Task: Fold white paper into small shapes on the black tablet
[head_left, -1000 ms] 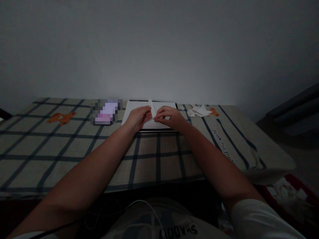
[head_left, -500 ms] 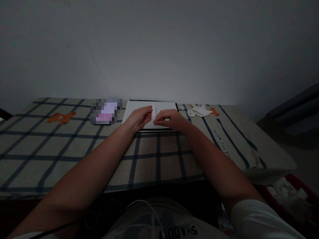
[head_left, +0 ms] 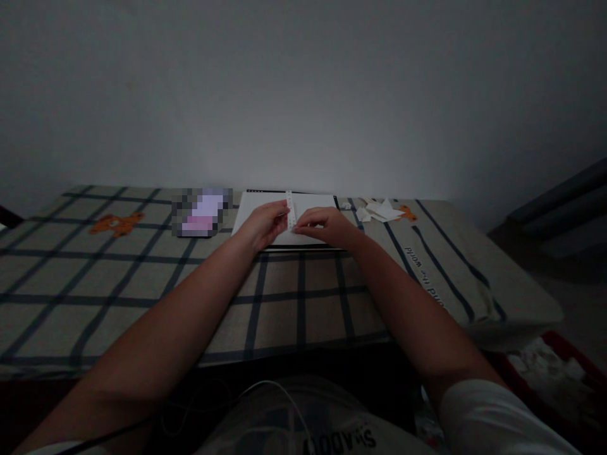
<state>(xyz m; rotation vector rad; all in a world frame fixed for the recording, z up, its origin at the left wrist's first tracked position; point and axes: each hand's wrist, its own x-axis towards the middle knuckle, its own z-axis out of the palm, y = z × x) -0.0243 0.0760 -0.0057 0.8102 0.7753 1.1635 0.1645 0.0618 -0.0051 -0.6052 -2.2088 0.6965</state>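
My left hand (head_left: 262, 222) and my right hand (head_left: 322, 225) meet over a white notebook page (head_left: 313, 203) lying on the checked tablecloth (head_left: 142, 278). Between their fingertips stands a narrow white paper strip (head_left: 291, 212), upright and slightly tilted. Both hands pinch it, the left from the left side, the right from the right. The lower end of the strip is hidden by the fingers.
A blurred lit phone-like object (head_left: 202, 213) lies left of the notebook. Several white paper scraps (head_left: 379, 210) lie to its right near an orange bear print (head_left: 406, 213). Another bear print (head_left: 116, 223) shows at far left. A wall stands right behind the table.
The paper strip dropped lower between the fingers half a second ago and now stands a little higher again. Both hands stayed in nearly the same place.
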